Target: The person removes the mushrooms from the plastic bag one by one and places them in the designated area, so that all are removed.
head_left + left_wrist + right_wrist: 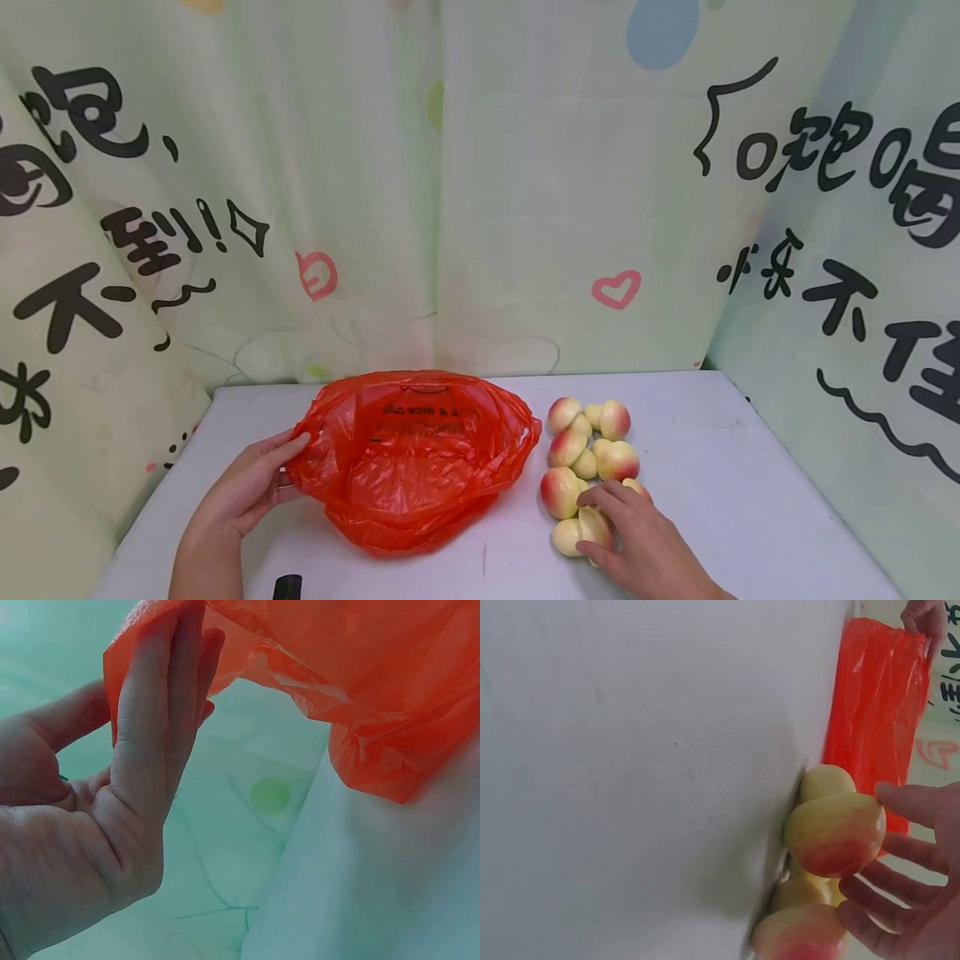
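Note:
A red plastic bag [427,475] stands with its mouth spread wide on the table. My left hand [251,479] pinches its left rim, the film between thumb and fingers in the left wrist view. To the right of the bag lie several yellow fruits with a red blush [561,492], in a close cluster. Over the nearest of them, my right hand [645,537] grips one yellow-and-red fruit [836,834], thumb on one side and fingertips on the other. Another, paler fruit [566,537] lies right beside it.
The white table [720,483] carries all of this, and its right edge slopes away toward the front. A black object [288,587] pokes in at the bottom edge. Printed curtains [510,192] hang behind and on both sides.

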The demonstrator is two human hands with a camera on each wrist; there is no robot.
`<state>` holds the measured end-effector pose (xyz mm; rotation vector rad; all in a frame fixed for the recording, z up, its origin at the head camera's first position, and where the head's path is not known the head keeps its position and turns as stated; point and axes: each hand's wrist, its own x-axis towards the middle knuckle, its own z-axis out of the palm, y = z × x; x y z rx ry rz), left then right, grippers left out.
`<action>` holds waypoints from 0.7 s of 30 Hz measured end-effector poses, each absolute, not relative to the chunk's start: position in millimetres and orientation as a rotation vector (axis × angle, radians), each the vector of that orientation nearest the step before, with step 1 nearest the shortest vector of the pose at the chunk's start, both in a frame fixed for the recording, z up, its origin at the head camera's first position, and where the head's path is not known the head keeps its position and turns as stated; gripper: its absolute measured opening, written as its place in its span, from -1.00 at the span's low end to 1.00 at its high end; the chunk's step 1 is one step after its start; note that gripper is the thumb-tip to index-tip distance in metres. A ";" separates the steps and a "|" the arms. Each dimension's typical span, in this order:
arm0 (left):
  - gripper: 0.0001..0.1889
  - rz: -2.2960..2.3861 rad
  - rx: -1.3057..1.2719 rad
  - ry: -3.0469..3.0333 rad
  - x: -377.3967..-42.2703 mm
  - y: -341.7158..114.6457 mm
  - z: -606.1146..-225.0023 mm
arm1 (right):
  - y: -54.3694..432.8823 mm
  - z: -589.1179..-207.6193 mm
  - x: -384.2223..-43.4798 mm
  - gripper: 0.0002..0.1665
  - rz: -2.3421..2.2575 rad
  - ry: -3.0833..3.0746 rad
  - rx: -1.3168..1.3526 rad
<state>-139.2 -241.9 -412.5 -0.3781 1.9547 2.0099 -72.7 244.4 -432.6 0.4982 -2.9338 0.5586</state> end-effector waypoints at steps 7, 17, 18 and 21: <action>-0.21 1.973 -0.391 1.989 -136.9 -244.1 -411.5 | 244.3 -433.1 -71.2 -0.47 0.572 -2.955 0.492; -0.06 1.690 -0.355 2.302 -127.4 -245.6 -401.1 | 238.3 -431.5 -68.3 -0.65 0.617 -2.827 0.422; -0.04 1.634 -0.348 2.358 -125.8 -245.4 -398.2 | 237.2 -430.5 -68.6 -0.66 0.619 -2.836 0.398; -0.01 1.396 -0.382 2.567 -119.5 -242.9 -386.8 | 234.7 -427.9 -69.6 -0.65 0.629 -2.860 0.333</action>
